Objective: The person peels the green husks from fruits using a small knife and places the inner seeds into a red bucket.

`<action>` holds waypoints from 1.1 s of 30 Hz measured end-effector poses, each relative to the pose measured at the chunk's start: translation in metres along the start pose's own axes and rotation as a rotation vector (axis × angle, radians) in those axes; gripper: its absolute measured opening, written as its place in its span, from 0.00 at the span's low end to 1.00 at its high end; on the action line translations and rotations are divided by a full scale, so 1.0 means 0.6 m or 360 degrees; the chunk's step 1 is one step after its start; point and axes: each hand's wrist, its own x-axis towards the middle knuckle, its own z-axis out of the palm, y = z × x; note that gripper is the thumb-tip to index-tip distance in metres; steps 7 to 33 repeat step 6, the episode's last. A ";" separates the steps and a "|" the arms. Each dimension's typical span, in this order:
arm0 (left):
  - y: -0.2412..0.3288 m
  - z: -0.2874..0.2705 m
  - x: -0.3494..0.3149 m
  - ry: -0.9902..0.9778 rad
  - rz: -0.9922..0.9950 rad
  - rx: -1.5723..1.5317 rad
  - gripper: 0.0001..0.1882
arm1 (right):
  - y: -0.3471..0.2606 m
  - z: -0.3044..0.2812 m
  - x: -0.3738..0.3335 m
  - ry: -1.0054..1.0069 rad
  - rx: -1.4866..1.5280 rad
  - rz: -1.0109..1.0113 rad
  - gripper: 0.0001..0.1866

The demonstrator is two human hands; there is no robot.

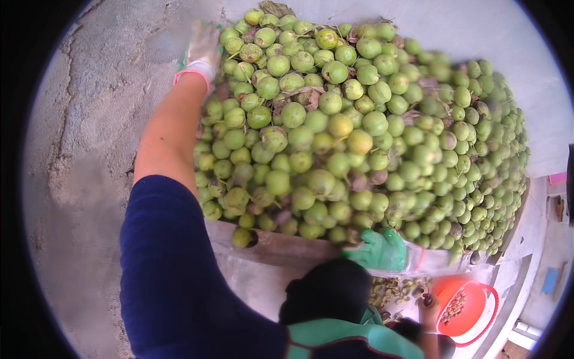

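Note:
A large heap of green round fruits (pixel 311 137), looking like walnuts in their husks, fills the middle and right. At its far left corner, beside the rough grey wall, is my left hand (pixel 202 51) in a pale and green glove with a pink cuff. Motion smears its fingers. My right hand (pixel 379 250), in a green glove with a pale, pink-edged cuff, lies against the near edge of the heap. Its fingers reach left and look apart, partly hidden below by a dark rounded shape (pixel 326 290).
A low ledge (pixel 275 244) borders the heap's near side. Below it, another person's bare hand (pixel 427 309) holds a small dark round thing beside a red bucket (pixel 478 308) of brown nuts. Husk pieces (pixel 391 293) lie nearby. The grey wall (pixel 89 149) rises at left.

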 end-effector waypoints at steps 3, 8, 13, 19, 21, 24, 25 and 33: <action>0.002 -0.021 -0.003 -0.0051 -0.0026 -0.0001 0.26 | -0.018 0.003 0.020 -0.0067 0.0007 -0.0039 0.06; 0.002 -0.033 0.013 -0.0118 -0.0030 0.0010 0.28 | -0.009 0.013 0.032 -0.0050 0.0055 -0.0123 0.07; 0.002 -0.033 0.013 -0.0118 -0.0030 0.0010 0.28 | -0.009 0.013 0.032 -0.0050 0.0055 -0.0123 0.07; 0.002 -0.033 0.013 -0.0118 -0.0030 0.0010 0.28 | -0.009 0.013 0.032 -0.0050 0.0055 -0.0123 0.07; 0.002 -0.033 0.013 -0.0118 -0.0030 0.0010 0.28 | -0.009 0.013 0.032 -0.0050 0.0055 -0.0123 0.07; 0.002 -0.033 0.013 -0.0118 -0.0030 0.0010 0.28 | -0.009 0.013 0.032 -0.0050 0.0055 -0.0123 0.07; 0.002 -0.033 0.013 -0.0118 -0.0030 0.0010 0.28 | -0.009 0.013 0.032 -0.0050 0.0055 -0.0123 0.07; 0.002 -0.033 0.013 -0.0118 -0.0030 0.0010 0.28 | -0.009 0.013 0.032 -0.0050 0.0055 -0.0123 0.07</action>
